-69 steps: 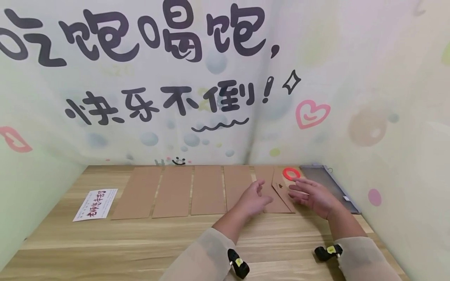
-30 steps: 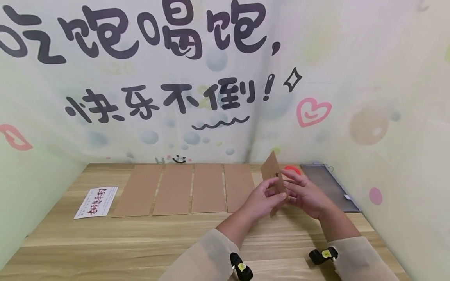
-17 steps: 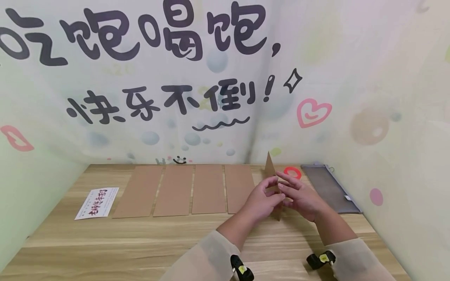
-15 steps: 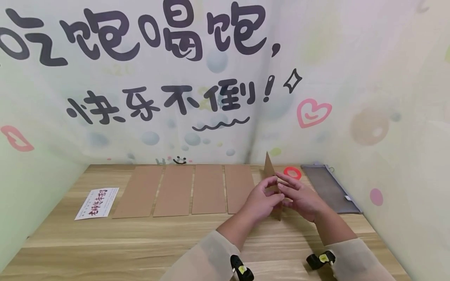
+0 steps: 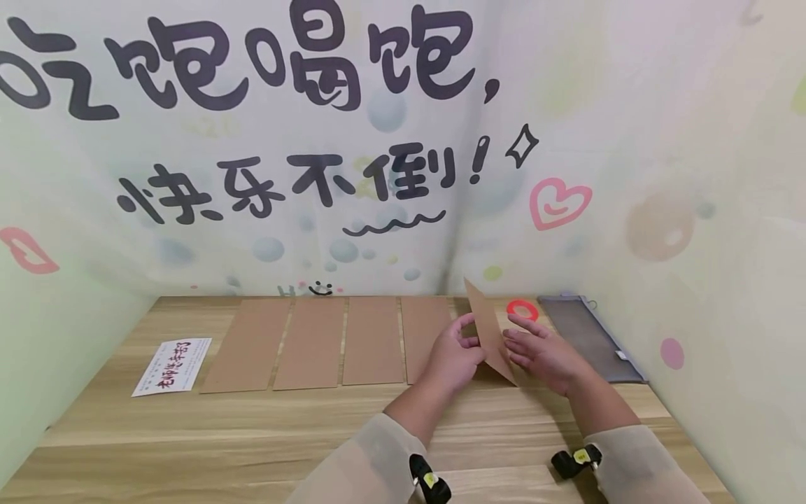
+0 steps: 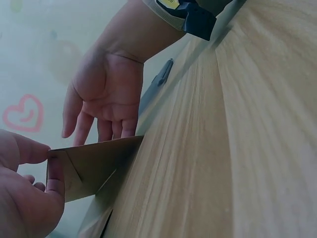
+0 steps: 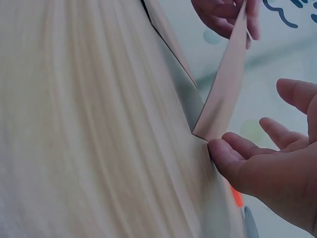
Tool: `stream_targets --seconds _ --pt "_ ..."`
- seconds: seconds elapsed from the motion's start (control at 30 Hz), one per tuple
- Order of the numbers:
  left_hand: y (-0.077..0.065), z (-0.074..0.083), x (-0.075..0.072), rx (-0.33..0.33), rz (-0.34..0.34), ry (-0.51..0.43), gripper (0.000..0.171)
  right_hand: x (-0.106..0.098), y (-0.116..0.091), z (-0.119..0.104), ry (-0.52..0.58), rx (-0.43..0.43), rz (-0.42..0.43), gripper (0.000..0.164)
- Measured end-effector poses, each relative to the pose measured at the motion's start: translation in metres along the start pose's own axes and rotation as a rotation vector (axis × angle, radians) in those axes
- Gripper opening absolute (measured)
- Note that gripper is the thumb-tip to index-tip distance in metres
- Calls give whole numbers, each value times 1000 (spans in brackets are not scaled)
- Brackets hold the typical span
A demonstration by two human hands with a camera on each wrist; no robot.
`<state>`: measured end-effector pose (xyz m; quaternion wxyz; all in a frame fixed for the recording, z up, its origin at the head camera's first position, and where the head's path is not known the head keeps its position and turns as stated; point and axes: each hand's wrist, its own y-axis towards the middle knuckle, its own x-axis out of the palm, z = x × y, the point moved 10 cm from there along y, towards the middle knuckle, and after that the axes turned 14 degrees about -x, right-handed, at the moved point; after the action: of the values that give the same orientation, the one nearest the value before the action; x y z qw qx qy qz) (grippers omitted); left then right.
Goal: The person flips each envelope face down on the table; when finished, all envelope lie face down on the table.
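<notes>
A brown kraft-paper envelope (image 5: 488, 329) is tilted up on its long side at the right end of a row of like envelopes. My left hand (image 5: 453, 353) pinches it between thumb and fingers. In the left wrist view, a slanting seam shows on the envelope's (image 6: 81, 171) underside, by the left hand (image 6: 25, 193). My right hand (image 5: 544, 357) is just right of the envelope, fingers loosely spread. In the right wrist view, the right hand's fingertips (image 7: 220, 148) are close by the envelope's (image 7: 225, 84) lower corner; whether they touch is unclear.
Several more brown envelopes (image 5: 371, 343) lie flat, side by side, on the wooden table (image 5: 283, 441). A white card with red writing (image 5: 171, 366) is at the left. A red ring (image 5: 522, 310) and a grey mesh pouch (image 5: 588, 336) lie at the right, near the walls.
The envelope has been picked up from the table and stood on edge between both hands. Since then it has leaned over to the left, and the right hand has drawn slightly away from it.
</notes>
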<state>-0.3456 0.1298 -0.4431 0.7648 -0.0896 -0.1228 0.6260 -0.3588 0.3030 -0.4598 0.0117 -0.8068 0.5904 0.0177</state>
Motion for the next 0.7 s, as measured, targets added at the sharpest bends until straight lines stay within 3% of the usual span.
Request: stream_targets --seconds 0.37,0.7 --pt "-1 -7 -11 -40 87 79 74 -8 0 1 -5 -11 18 71" --pt "0 -11 -16 -71 64 88 74 -13 1 2 -44 -17 36 76"
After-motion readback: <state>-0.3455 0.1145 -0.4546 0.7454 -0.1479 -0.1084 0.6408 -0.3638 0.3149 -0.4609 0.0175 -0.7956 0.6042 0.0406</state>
